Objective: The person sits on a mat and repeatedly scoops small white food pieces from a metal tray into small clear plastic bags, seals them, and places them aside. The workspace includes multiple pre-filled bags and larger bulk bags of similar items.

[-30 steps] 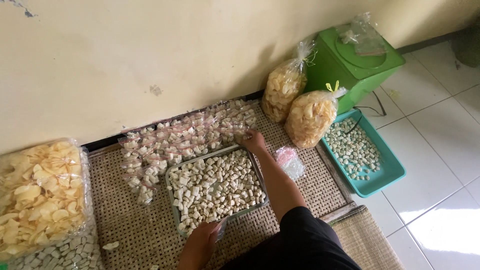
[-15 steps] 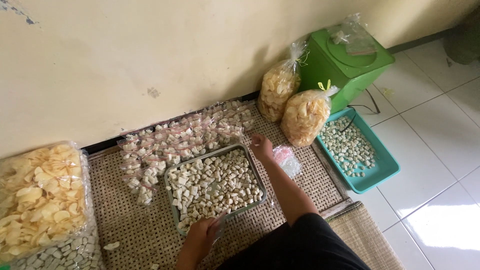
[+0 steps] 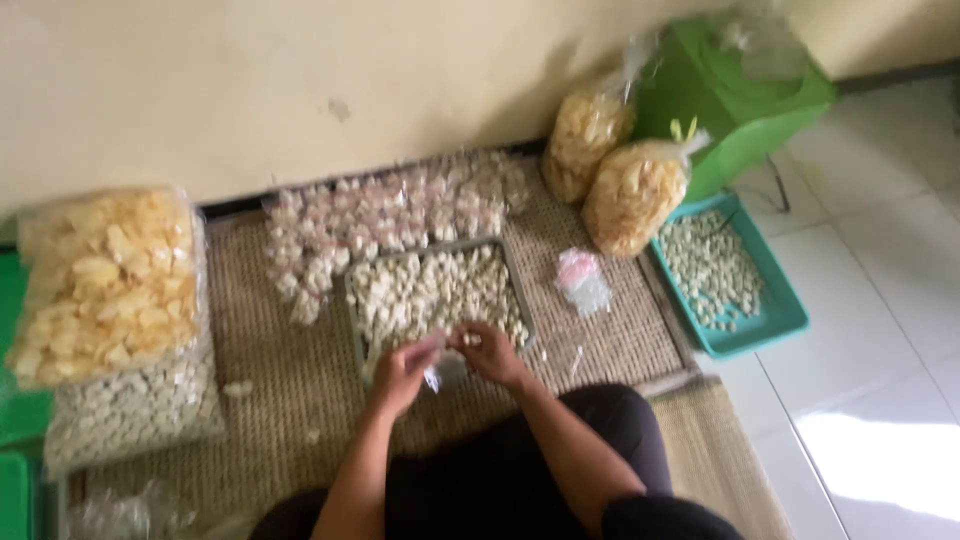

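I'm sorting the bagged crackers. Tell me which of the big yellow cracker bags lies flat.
The large bag at far left, lying flat on the bag of pale pieces. The two tied bags beside the green bin stand upright.

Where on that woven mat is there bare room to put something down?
Bare mat shows between the metal tray and the big bags of crackers on the left. Another strip lies between the tray and the teal tray, around the small pink packet. Along the wall it is crowded with small packets. Both hands meet at the metal tray's near edge.
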